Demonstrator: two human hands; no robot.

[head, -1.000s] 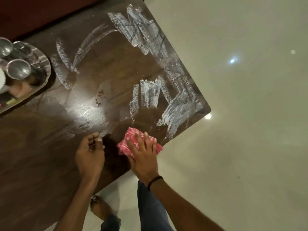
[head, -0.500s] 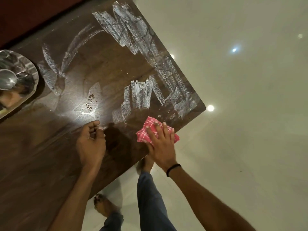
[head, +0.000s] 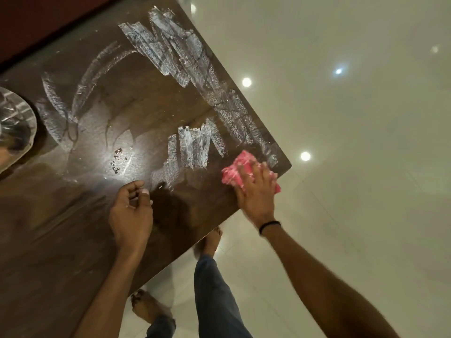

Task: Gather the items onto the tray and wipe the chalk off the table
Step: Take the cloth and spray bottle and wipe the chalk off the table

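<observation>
White chalk smears [head: 195,76] cover the far and right parts of the dark wooden table [head: 61,240]. A smaller chalk patch [head: 195,147] lies near the right corner. My right hand [head: 256,193] presses a red checked cloth [head: 238,169] flat on the table beside that corner. My left hand [head: 131,213] rests on the table with its fingers curled and nothing in it. The steel tray [head: 23,132] shows only partly at the left edge.
A few small dark specks [head: 117,159] lie on the tabletop near a bright reflection. The table's near edge and right corner [head: 288,164] drop to a glossy pale floor. My bare feet and jeans [head: 212,284] stand just below the edge.
My right hand has slid the cloth rightward along the near edge toward the table's corner, and the chalk it passed over is gone. My left hand stays put.
</observation>
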